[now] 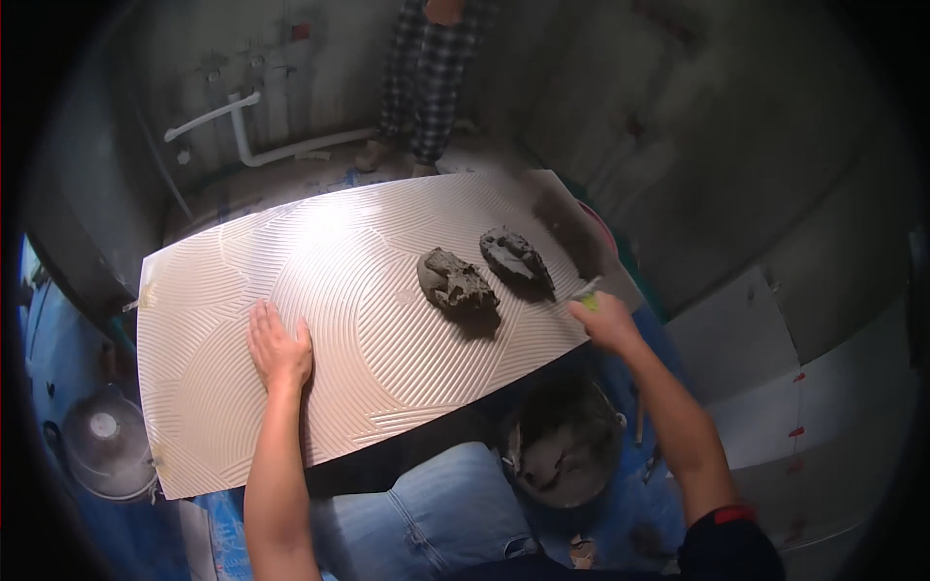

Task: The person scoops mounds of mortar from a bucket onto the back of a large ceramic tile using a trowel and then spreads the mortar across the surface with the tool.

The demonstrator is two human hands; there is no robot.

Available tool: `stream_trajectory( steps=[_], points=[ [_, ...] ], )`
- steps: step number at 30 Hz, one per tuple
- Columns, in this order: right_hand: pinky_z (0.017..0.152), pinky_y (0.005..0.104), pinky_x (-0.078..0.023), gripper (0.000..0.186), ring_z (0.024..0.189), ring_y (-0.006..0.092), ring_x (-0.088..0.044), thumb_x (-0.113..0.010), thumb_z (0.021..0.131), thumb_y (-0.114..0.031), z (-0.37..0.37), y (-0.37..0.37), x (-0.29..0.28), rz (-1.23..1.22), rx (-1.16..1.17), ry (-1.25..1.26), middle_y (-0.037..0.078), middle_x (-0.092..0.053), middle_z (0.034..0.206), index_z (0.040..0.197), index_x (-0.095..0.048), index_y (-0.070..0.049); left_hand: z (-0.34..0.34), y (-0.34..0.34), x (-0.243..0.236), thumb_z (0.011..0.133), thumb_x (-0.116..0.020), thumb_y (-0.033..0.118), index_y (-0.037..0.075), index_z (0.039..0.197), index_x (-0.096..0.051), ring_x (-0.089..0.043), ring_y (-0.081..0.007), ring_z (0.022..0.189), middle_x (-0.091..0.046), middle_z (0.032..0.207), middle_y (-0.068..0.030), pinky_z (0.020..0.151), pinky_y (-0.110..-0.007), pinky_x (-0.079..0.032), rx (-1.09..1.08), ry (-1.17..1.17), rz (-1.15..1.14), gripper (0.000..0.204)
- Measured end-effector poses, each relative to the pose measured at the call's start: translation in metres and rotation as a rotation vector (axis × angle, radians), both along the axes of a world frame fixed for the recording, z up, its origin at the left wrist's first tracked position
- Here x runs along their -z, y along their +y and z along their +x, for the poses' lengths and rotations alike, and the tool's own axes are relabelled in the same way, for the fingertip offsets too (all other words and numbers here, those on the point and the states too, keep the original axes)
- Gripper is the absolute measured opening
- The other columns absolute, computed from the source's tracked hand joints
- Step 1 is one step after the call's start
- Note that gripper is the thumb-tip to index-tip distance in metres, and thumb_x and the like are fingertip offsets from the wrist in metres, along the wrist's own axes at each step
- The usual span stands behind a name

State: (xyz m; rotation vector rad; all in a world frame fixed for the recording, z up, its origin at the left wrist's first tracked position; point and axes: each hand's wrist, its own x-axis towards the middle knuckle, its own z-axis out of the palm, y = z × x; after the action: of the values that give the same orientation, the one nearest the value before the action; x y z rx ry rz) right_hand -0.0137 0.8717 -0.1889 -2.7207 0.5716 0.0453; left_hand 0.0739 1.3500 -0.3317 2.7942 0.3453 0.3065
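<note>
Left hand (278, 351) open, palm down, fingers spread a little, flat on the left half of the large pale board (334, 397); grasping nothing. Right hand (605, 321) closed round the yellow-green handle (589, 302) of a tool, over the board's right edge; the tool's working end is too blurred to make out. Board lies face up in front of the person, slightly skewed, right end farther off than the left; face covered in curved, ridged arcs, bright glare on its far half. Two lumps of grey paste on it, right of centre: the near lump (453, 283) is the bulkier, the far lump (516, 259) sits just beyond and to its right, nearer the tool. Dark grey smear (572, 228) across the board's far right corner. Bucket (620, 420) with grey paste inside stands below the board's near edge, right of the person's jeans (436, 508). Second, round container (116, 479) off the board's left end, contents unclear. Blue sheeting (644, 518) on the floor. Beyond the board, a second person in checked trousers (426, 77) stands by the wall, near a white pipe (310, 145) running low along it. Grey panels (731, 334) at right.
</note>
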Motion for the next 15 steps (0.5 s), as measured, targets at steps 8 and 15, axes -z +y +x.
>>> stream_trajectory(
  steps=[8,15],
  points=[
    [0.056,0.0294,-0.046,0.028,0.059,0.0121,-0.055,-0.067,0.085,-0.029,-0.124,-0.027,-0.075,0.372,0.094,-0.087,0.004,-0.057,0.069,0.088,-0.057,-0.003,0.008,0.010,0.007,0.091,-0.051,0.040,-0.002,0.139,-0.041,-0.029,-0.0319,0.140,-0.037,0.147,-0.0190,0.115,-0.044,-0.020,0.001,-0.093,0.116,0.064],
    [0.067,0.0441,-0.052,0.029,0.070,0.0329,-0.066,-0.064,0.083,-0.028,-0.203,-0.049,-0.002,-0.584,-0.285,0.631,0.019,-0.065,0.081,0.087,-0.054,0.000,0.013,0.005,0.022,0.091,-0.050,0.040,-0.004,0.137,-0.042,-0.031,-0.0325,0.138,-0.038,0.146,-0.0192,0.114,-0.044,-0.023,0.039,-0.148,0.169,0.064]
  ],
)
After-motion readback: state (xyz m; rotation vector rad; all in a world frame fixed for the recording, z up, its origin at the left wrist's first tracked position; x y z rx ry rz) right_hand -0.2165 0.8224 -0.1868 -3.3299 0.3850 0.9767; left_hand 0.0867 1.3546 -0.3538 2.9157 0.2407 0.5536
